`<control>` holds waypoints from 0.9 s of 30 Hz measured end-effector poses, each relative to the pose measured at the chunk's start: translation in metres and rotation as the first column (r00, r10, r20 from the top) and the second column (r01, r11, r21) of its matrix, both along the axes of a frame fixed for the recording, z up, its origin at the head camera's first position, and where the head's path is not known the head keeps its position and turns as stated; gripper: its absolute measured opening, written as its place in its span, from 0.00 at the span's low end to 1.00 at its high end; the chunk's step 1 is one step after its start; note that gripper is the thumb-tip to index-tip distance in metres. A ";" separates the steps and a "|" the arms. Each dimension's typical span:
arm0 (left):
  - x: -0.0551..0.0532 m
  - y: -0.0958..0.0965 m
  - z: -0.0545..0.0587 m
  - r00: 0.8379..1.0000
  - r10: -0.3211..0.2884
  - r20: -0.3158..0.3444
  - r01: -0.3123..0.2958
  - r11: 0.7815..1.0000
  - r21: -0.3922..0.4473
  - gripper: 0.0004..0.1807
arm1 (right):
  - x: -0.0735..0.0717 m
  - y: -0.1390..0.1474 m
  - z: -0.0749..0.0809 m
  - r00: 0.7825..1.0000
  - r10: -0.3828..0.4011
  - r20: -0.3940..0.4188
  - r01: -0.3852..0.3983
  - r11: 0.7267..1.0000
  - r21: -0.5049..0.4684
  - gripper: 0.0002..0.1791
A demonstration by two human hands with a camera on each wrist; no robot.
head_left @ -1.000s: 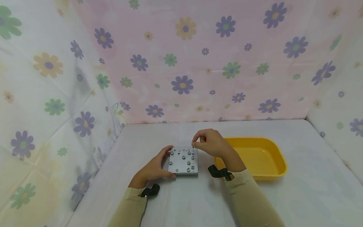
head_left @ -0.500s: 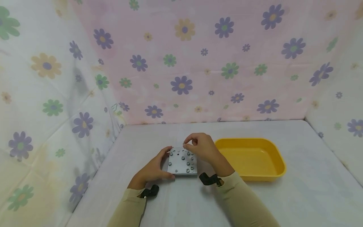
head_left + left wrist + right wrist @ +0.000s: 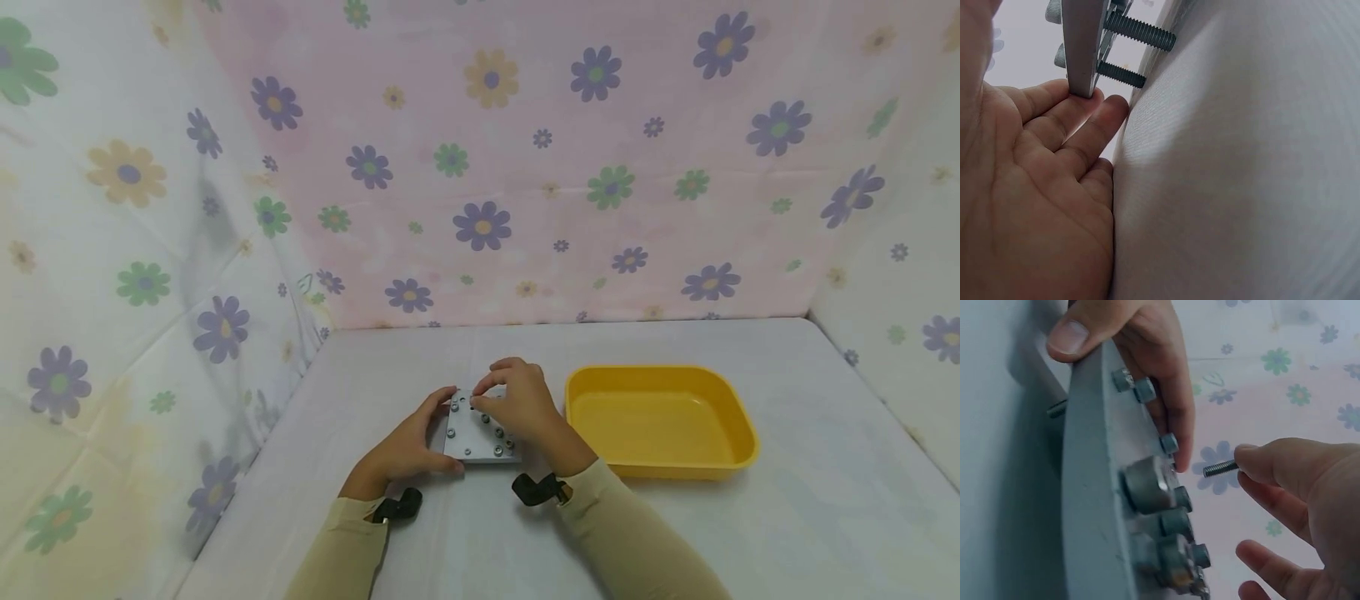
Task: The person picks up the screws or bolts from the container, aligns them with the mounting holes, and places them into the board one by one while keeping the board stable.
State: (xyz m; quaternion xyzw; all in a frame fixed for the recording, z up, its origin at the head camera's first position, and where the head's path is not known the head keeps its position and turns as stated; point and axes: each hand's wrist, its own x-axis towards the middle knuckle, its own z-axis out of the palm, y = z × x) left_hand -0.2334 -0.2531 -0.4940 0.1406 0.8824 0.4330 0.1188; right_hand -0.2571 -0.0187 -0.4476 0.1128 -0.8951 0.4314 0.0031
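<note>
A square silver metal plate (image 3: 469, 433) set with several socket-head screws lies in front of me. My left hand (image 3: 408, 442) grips it from the left, thumb at the near edge and fingers at the far edge. Threaded shanks (image 3: 1141, 31) stick out beneath the plate in the left wrist view. My right hand (image 3: 525, 410) is over the plate's far part. Between its thumb and forefinger it pinches a small screw (image 3: 1219, 468), whose threaded end points toward the plate and stands apart from it. The head view hides that screw and the plate's far right corner.
A yellow tray (image 3: 660, 468) stands right of the plate on the white-covered table (image 3: 465, 542). Flower-patterned cloth (image 3: 420, 250) walls in the back and both sides. Each wrist carries a black camera mount.
My right hand has moved left and lower, from the plate's far right corner to over its far middle. The left hand and the plate stay in place.
</note>
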 end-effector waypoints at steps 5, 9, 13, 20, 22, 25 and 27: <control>0.000 0.001 0.000 1.000 -0.001 0.004 0.001 1.000 -0.001 0.69 | 0.000 -0.004 -0.005 0.998 -0.051 0.021 0.051 0.999 -0.008 0.02; 0.000 0.001 0.000 1.000 -0.002 -0.002 0.002 1.000 -0.005 0.69 | -0.001 -0.006 -0.009 0.998 -0.066 0.022 0.066 0.997 -0.038 0.02; 0.000 0.002 0.000 1.000 -0.009 -0.006 0.009 1.000 -0.002 0.69 | -0.002 -0.008 -0.014 0.998 -0.058 0.023 0.059 0.996 -0.073 0.03; 0.000 0.001 0.001 1.000 -0.008 0.011 0.008 1.000 0.018 0.69 | -0.005 -0.011 -0.022 0.999 -0.053 0.003 0.053 0.995 -0.085 0.03; 0.000 0.001 0.001 1.000 -0.008 0.015 0.008 1.000 0.020 0.69 | -0.006 -0.011 -0.023 0.999 -0.054 0.005 0.054 0.995 -0.085 0.03; 0.000 0.001 0.002 1.000 -0.009 0.020 0.009 1.000 0.021 0.69 | -0.007 -0.011 -0.024 0.998 -0.058 0.008 0.058 0.995 -0.081 0.03; 0.000 0.002 0.003 1.000 -0.011 0.019 0.010 1.000 0.021 0.69 | -0.008 -0.011 -0.024 0.998 -0.057 0.013 0.058 0.995 -0.084 0.03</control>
